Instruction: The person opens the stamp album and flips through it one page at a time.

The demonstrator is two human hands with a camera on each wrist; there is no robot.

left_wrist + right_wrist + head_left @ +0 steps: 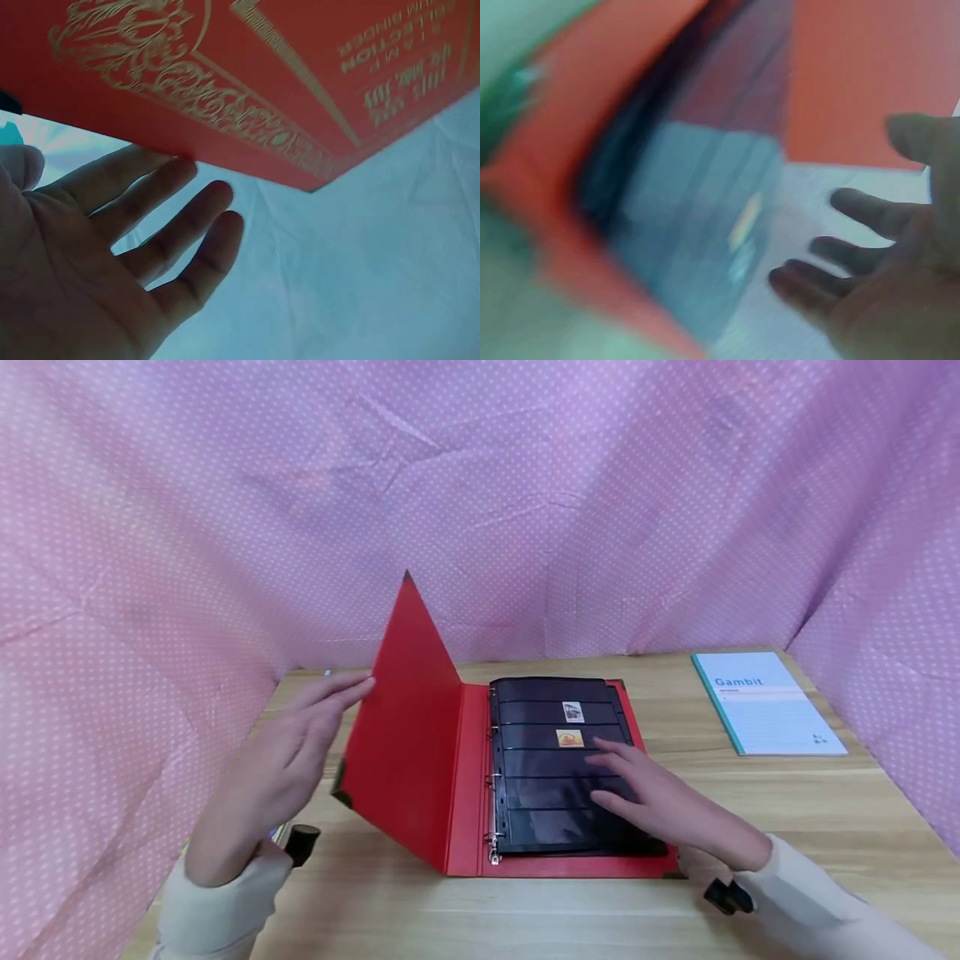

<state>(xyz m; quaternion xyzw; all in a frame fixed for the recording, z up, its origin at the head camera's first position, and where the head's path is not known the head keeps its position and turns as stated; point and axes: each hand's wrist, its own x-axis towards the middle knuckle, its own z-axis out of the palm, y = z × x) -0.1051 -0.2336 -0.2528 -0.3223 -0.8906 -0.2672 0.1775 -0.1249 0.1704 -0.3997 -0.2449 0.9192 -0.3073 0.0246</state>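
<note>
A red stamp binder lies on the table with its front cover (pixel 412 727) raised at a slant. Extended fingers of my left hand (pixel 288 760) touch the cover's free edge. In the left wrist view, gold ornament and lettering mark the cover's outer face (pixel 247 112). Black pocket pages (pixel 555 793) sit on the metal rings (pixel 492 777). Two small stamps show in the pockets, a pale one (pixel 573 712) above an orange-yellow one (pixel 570 738). Over the right part of the pages hovers my right hand (pixel 652 789), fingers spread and holding nothing. The right wrist view is blurred.
A white notebook (pixel 772 706) with a teal spine and "Gambit" on it lies at the table's right rear. Pink dotted cloth (pixel 525 510) hangs behind and at both sides of the wooden table (pixel 375 910). Something colourful is mostly hidden behind my left wrist.
</note>
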